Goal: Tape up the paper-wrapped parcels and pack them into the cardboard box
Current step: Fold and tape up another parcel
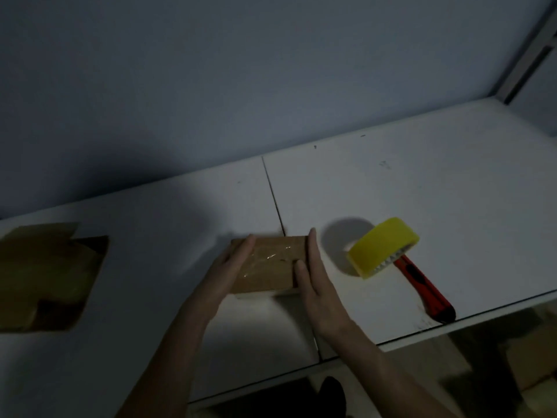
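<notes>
Dim white tabletop [422, 191]: brown parcel [268, 265], glossy tape across it, mid-front edge, pressed between flat left hand [224, 277] and right hand [316, 285]. Cardboard box [45, 276] at left edge, flaps open, contents unclear.

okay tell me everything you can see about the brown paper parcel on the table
The parcel is a flat, rectangular block wrapped in brown paper. A glossy strip of clear tape runs across its top. It lies flat near the front edge of the white table, beside the seam between two tabletop panels. The left hand rests along its left side with straight fingers, and the right hand lies against its right side, thumb on the top. A yellow tape dispenser stands apart to its right.
</notes>
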